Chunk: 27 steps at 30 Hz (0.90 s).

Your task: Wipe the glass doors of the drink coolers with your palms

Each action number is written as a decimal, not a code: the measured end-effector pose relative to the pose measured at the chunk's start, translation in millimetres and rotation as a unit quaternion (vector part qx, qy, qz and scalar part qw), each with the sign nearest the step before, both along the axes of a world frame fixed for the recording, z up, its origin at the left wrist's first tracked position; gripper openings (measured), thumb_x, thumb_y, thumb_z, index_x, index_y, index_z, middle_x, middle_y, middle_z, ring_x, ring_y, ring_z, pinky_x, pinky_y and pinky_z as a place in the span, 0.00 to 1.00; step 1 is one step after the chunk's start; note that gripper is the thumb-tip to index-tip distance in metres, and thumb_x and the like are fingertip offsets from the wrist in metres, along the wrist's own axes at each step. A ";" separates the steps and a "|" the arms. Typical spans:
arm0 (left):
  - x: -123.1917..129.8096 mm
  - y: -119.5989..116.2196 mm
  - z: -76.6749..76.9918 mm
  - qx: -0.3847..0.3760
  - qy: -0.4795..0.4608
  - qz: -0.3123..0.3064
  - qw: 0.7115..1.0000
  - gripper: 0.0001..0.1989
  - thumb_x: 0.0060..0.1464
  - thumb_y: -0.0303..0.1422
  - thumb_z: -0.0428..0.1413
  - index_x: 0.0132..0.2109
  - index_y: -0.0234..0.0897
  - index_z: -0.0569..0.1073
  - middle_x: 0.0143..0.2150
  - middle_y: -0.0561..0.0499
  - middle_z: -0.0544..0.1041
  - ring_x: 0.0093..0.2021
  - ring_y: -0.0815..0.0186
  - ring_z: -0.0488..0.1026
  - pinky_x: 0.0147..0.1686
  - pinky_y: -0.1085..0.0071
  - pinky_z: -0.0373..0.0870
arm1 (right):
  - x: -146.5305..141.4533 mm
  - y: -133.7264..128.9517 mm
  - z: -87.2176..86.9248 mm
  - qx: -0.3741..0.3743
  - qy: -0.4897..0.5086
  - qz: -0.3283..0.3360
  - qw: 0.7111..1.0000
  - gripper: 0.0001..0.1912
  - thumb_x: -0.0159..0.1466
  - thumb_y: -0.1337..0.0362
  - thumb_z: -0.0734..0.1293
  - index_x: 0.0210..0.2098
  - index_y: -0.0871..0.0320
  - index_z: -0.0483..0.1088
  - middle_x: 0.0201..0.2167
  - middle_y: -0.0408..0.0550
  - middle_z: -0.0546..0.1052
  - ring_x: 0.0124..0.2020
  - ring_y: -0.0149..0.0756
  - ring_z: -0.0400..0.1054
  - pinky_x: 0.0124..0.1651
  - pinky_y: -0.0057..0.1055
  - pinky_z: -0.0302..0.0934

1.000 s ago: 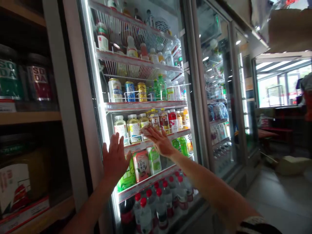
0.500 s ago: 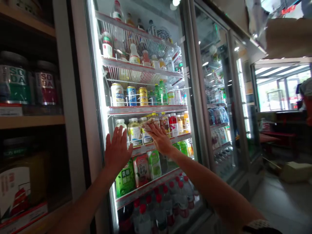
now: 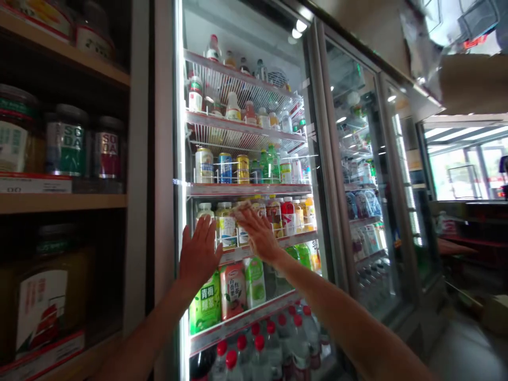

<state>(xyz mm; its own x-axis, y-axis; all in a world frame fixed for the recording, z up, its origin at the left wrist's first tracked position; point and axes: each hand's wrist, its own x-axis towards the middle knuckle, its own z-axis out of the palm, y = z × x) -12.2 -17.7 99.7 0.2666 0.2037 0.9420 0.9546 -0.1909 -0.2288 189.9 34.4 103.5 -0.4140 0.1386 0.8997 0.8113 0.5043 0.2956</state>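
My left hand lies open, fingers stretched upward, against or very near the glass door of a lit drinks fridge. My right hand presses a crumpled, pale cloth to the same glass, with its fingers extended over it. Only a small part of the cloth shows past the fingertips. Behind the glass, at hand height, stands a row of bottles, among them a pale yellow one and a red one. Green and pink drink cartons stand on the shelf below.
On the left is a wooden shelf with soda cans and dark jars. Cans and bottles fill the upper fridge shelves; red-capped bottles stand at the bottom. More glass fridge doors continue to the right, towards bright windows.
The view has shifted, so the fridge sits lower and further right in the picture. My right hand with the cloth has moved slightly left across the glass; my left hand stays near its place.
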 end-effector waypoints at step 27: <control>-67.6 -31.2 63.9 0.116 0.045 0.046 0.991 0.26 0.58 0.34 0.43 0.62 0.27 0.58 0.63 0.36 0.62 0.65 0.56 0.55 0.64 0.51 0.45 | -115.3 -27.4 134.5 0.035 -0.024 0.020 0.999 0.35 0.61 0.73 0.56 0.66 0.51 0.47 0.69 0.45 0.47 0.69 0.46 0.38 0.63 0.56 0.46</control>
<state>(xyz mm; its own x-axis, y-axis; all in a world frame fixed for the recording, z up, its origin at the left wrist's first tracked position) -79.8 -48.9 163.5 0.3419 0.0119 0.9397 0.9393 -0.0353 -0.3413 74.6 7.0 238.0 -0.4611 0.0575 0.8855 0.7746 0.5129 0.3700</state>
